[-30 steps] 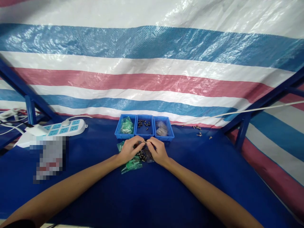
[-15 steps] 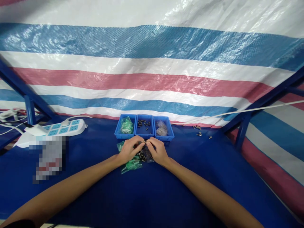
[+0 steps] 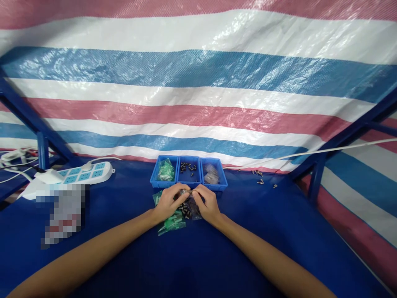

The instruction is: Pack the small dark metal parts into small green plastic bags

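My left hand [image 3: 171,201] and my right hand [image 3: 206,202] meet fingertip to fingertip just in front of the blue bins. Both are closed in a pinch around something small between them, too small to name. Below the fingers lies a pile of small dark cylindrical metal parts [image 3: 186,211]. Clear bags with green pieces [image 3: 172,222] lie beneath and beside my left hand. A clear bag with dark contents [image 3: 196,213] lies by my right hand, partly covered by it.
Three joined blue bins hold a bag of green pieces [image 3: 166,170], loose dark metal parts [image 3: 188,167] and clear bags [image 3: 211,174]. Small brass-coloured parts [image 3: 259,181] lie scattered at the right rear. A white power strip [image 3: 83,174] and a blurred-out item [image 3: 66,215] are at left.
The view has tilted up slightly, so everything sits lower in the picture. My hands stay together over the pile, with the fingertips shifted only a little.
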`<state>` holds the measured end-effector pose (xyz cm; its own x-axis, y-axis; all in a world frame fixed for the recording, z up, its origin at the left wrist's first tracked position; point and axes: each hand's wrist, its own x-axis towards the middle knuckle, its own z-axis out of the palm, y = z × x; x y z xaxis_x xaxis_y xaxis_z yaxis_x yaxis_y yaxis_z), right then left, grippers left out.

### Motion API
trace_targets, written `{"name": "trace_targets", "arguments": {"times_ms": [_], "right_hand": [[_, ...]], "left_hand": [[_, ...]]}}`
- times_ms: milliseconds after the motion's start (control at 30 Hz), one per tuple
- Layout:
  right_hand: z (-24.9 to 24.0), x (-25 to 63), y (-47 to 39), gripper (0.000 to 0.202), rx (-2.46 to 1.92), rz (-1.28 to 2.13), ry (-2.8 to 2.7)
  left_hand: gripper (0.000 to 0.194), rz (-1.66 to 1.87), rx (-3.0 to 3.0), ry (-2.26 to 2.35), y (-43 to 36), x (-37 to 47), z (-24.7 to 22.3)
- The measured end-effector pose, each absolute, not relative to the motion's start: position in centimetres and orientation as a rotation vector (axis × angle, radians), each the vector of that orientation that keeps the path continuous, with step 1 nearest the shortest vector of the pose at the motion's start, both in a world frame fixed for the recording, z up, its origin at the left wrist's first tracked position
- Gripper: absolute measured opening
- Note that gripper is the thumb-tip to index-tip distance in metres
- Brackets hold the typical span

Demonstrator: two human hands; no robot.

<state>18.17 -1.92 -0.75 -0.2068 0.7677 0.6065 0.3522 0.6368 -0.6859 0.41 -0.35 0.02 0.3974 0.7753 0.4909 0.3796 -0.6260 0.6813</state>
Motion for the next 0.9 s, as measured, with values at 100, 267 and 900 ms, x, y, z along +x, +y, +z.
{"name": "trace_targets", "arguments": {"times_ms": [100, 267, 900], "right_hand": [[-0.68, 18.10, -1.87, 0.028, -0.889, 0.485, -1.791], [-0.57, 18.05, -1.90, 0.026, -0.881, 0.481, -1.781], [-0.52, 18.26, -1.94, 0.029, -0.896, 0.500, -1.769]], "left_hand": [[0.023, 1.120, 2.199, 0.969, -0.34, 0.39, 0.01], [0.025, 1.158, 2.216, 0.943, -0.33, 0.42, -0.03], [0.027, 1.194, 2.244, 0.971, -0.26, 0.34, -0.25]]}}
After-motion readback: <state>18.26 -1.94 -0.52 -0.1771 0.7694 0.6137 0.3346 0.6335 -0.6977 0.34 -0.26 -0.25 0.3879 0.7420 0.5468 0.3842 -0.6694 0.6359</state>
